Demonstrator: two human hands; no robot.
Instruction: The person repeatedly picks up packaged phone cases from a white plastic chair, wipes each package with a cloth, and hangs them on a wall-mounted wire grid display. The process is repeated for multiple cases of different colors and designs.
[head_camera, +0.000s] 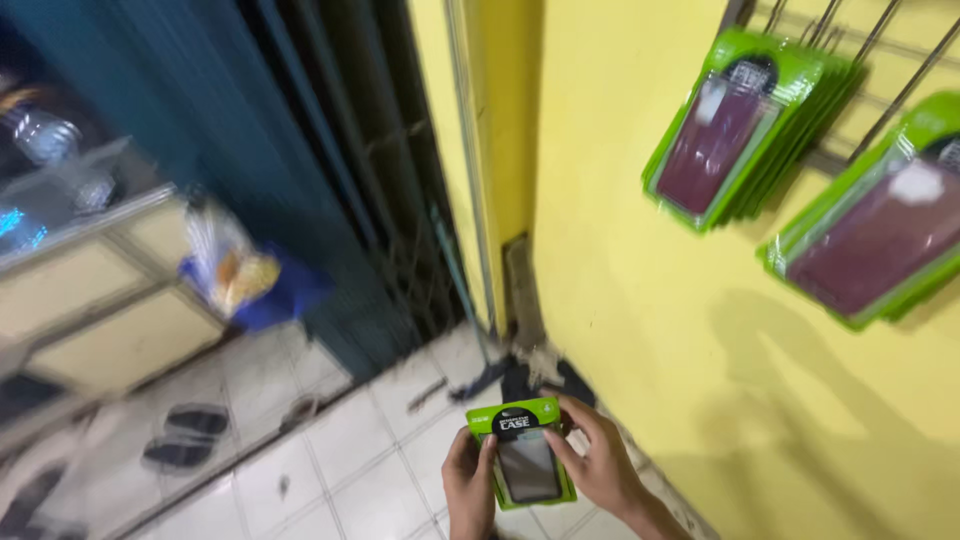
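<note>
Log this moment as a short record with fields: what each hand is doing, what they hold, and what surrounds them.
Held item: green phone-case package, dark case visible through the clear front
Left hand: grips the package's left edge, thumb on the front
Right hand: holds the right edge, fingers across the front
Wall: yellow wall on the right
Hanging stock: two bunches of similar green packages on metal hooks
Floor: white tiled floor
Left side: blurred sandals and a pale cabinet
</note>
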